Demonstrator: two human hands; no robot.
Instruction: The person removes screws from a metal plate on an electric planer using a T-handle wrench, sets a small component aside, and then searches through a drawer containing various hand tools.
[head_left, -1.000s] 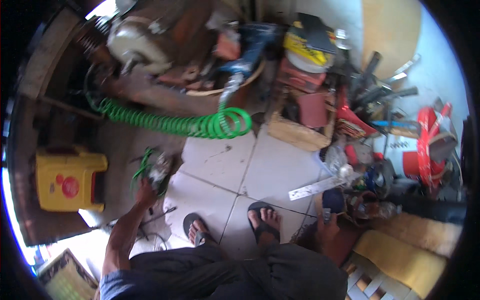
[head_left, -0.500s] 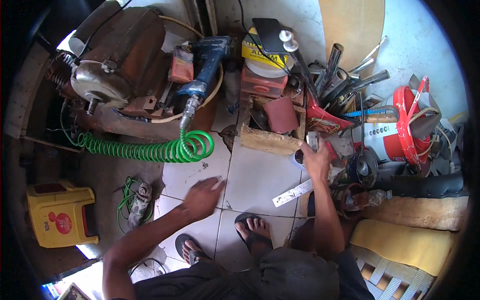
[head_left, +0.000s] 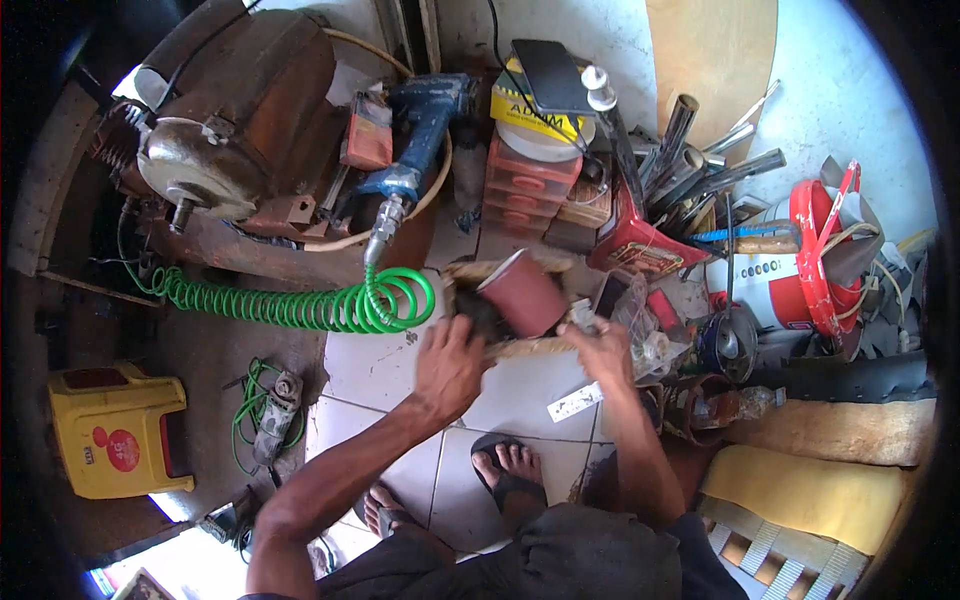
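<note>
A small wooden box (head_left: 535, 347) sits tilted between my two hands, with a dark red roll of sandpaper (head_left: 522, 293) standing in it. My left hand (head_left: 450, 368) is closed on the box's near left corner, slightly blurred. At the box's right side is my right hand (head_left: 603, 352), its fingers closed round a greyish metal piece by the rim. A flat pale metal ruler (head_left: 575, 402) sticks out under the right wrist; whether it joins that metal piece is hidden. What else lies inside the box is too dark to make out.
A green coiled air hose (head_left: 290, 303) runs to a blue air tool (head_left: 415, 140) on the rusty machine at left. Orange drawers (head_left: 520, 185) stand behind the box. Metal pipes, a red-and-white bucket (head_left: 770, 270) and a clear plastic bag (head_left: 640, 335) crowd the right. An angle grinder (head_left: 278, 420) lies at left.
My left hand has moved up and right onto the wooden box. The box has shifted towards me and tilted, baring more of the orange drawers. My right hand has moved left and down with the ruler.
</note>
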